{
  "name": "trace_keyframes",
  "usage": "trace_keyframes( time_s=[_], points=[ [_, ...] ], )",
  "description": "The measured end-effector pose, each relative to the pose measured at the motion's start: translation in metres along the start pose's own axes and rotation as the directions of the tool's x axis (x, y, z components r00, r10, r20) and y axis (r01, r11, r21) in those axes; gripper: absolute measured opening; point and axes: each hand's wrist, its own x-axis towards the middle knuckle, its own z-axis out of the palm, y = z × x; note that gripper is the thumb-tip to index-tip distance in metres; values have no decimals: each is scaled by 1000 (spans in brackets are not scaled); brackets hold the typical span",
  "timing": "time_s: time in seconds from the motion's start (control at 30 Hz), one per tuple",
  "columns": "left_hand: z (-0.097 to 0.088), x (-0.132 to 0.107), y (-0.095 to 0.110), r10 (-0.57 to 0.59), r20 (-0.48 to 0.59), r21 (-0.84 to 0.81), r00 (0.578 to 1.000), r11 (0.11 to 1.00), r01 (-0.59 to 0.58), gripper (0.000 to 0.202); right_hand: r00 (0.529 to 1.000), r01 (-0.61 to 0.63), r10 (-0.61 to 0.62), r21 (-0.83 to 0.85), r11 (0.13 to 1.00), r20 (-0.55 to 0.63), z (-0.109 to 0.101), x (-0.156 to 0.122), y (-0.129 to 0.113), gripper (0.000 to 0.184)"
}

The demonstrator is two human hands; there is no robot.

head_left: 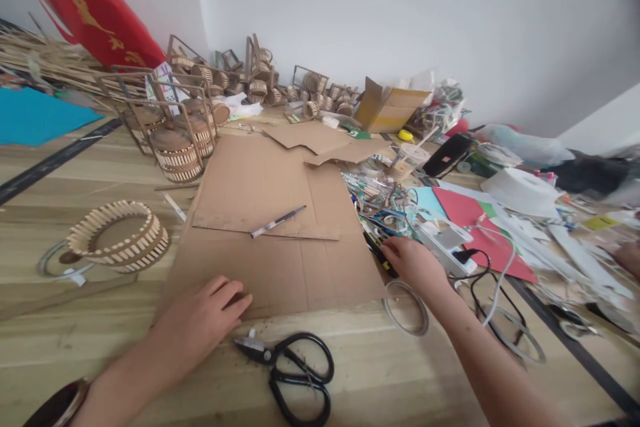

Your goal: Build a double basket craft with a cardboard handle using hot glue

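Observation:
My left hand lies flat on the near left part of a brown cardboard sheet, fingers slightly apart and holding nothing. At the sheet's right edge my right hand has its fingers closed on a black and yellow utility knife, partly hidden by the hand. A pen rests across a smaller cardboard piece on top of the sheet. Close to me, black-handled scissors lie on the wooden table. A roll of tape sits just below my right hand.
A round slatted basket stands at left, with framed baskets behind it. More small baskets line the wall. A power strip, cables, red paper and clutter cover the right. A cardboard box stands behind. Another person's hand shows far right.

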Motion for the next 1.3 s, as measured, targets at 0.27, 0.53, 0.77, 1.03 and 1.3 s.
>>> trace_keyframes(
  time_s=[0.27, 0.53, 0.77, 1.03, 1.3],
  points=[
    [0, -3, -4, 0, -33, -14, 999, 1000, -1, 34, 998, -57, 56, 35, 998, 35, 8, 16, -4, 17],
    [19, -7, -5, -37, -105, -56, 994, 998, 32, 33, 991, -129, 135, 267, 955, -3, 12, 17, 1, 32],
    [20, -6, -5, -41, -81, -45, 996, 998, 38, 32, 983, -26, 125, 576, 817, -133, 1, 17, 4, 32],
    [-4, -1, -3, -5, 20, 3, 1000, 1000, 4, 28, 981, 111, 129, 964, 243, -145, -47, -14, -39, 33],
    [-10, -2, -3, -67, 49, 105, 997, 993, 62, 39, 808, -547, -377, 814, -196, 452, -22, -62, -102, 33]
  ],
)
